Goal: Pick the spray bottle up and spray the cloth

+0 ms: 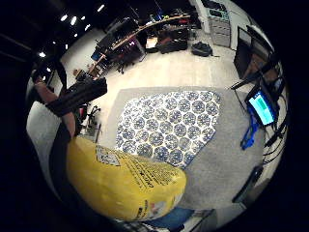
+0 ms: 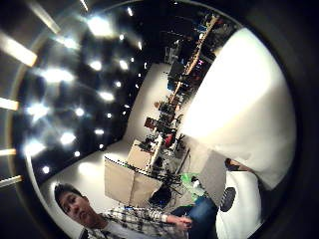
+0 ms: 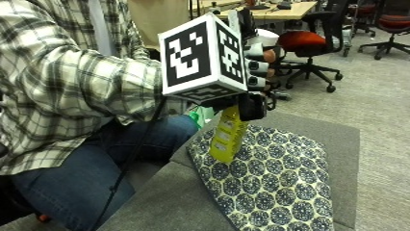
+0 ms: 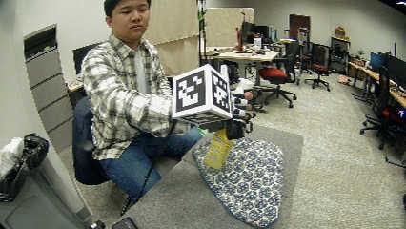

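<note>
Yellow plastic spray bottle (image 3: 227, 134) above patterned cloth (image 3: 275, 178)

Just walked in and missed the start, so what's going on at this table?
A seated person holds a yellow spray bottle up in the gloved right hand, fingers curled round its top. The bottle hangs above a blue-patterned cloth that lies spread flat on the grey table. No spray can be seen in the air, so whether the cloth has been sprayed yet cannot be told.
</note>
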Action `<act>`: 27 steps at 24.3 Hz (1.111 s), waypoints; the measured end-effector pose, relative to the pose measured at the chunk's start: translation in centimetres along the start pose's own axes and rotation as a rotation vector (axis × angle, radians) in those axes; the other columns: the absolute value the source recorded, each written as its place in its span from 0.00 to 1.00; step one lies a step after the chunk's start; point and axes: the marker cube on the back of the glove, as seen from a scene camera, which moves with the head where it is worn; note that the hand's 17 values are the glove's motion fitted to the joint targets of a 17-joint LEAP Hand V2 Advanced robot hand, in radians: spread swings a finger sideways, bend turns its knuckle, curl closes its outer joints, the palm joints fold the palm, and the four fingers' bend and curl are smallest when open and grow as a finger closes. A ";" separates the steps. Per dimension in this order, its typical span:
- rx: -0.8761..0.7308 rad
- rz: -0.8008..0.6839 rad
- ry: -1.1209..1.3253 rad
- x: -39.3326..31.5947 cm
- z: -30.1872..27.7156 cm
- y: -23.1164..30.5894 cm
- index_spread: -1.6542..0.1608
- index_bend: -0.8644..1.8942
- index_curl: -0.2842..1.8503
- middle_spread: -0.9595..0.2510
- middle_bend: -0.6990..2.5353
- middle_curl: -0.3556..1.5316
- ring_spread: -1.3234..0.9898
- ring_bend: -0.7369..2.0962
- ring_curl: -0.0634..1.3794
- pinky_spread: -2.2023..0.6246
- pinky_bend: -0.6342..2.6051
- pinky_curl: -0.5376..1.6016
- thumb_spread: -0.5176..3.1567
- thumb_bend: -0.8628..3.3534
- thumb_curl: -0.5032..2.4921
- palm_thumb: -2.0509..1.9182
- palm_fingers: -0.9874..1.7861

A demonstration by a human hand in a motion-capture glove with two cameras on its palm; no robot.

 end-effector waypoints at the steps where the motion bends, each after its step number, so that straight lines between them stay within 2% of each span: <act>1: 0.008 0.004 -0.021 -0.1 0.0 0.0 0.74 0.37 0.37 0.63 0.36 0.47 0.48 0.47 0.38 0.72 0.36 0.43 0.17 0.20 0.43 0.80 0.79; 14: 0.052 -0.045 -0.170 -2.4 2.8 0.2 0.74 0.37 0.37 0.64 0.36 0.48 0.48 0.47 0.38 0.72 0.36 0.43 0.17 0.20 0.43 0.80 0.79; 27: 0.040 -0.099 -0.394 -5.6 14.8 -3.2 0.74 0.37 0.37 0.64 0.36 0.48 0.48 0.47 0.38 0.72 0.36 0.43 0.17 0.20 0.44 0.80 0.79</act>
